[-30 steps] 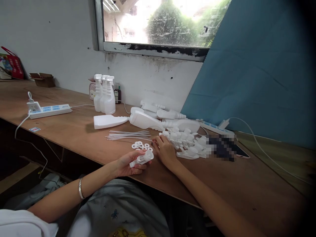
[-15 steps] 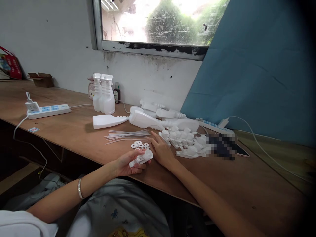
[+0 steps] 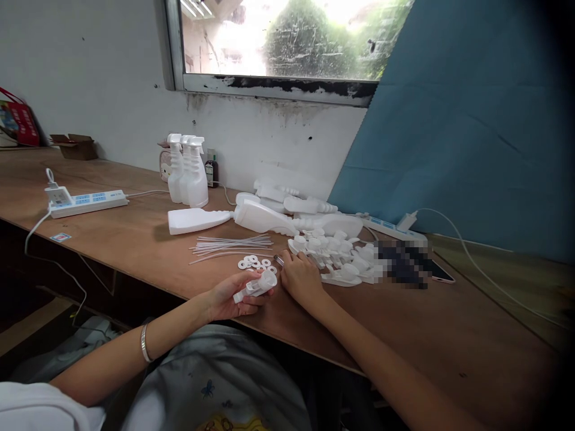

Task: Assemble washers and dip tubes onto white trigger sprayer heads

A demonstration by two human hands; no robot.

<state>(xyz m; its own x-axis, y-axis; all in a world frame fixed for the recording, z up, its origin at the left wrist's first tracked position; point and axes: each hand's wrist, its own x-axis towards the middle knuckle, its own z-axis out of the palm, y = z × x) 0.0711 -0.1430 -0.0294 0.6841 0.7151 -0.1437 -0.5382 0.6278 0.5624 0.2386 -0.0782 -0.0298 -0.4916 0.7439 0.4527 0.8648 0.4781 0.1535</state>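
My left hand (image 3: 236, 296) is closed around a white trigger spray head (image 3: 257, 286), its round collar facing up and to the right. Just beyond it lie several white ring washers (image 3: 253, 261) on the table. My right hand (image 3: 302, 276) rests on the table beside the washers, fingers curled round a slim metallic tool (image 3: 278, 260); only its tip shows, so its kind is unclear. To the right of that hand is a pile of white spray heads (image 3: 344, 254). Thin white dip tubes (image 3: 231, 243) lie in a loose bundle beyond the washers.
White empty-looking bottles (image 3: 265, 216) lie along the wall, and 3 upright spray bottles (image 3: 196, 173) stand at the back left. A power strip (image 3: 90, 202) with a cable is on the left. A phone (image 3: 442, 274) lies at the right, near another power strip (image 3: 395, 232).
My right hand's fingers were stretched out toward the tubes; now they are curled in, with the metallic tool showing between them. My left hand keeps the spray head almost in place.
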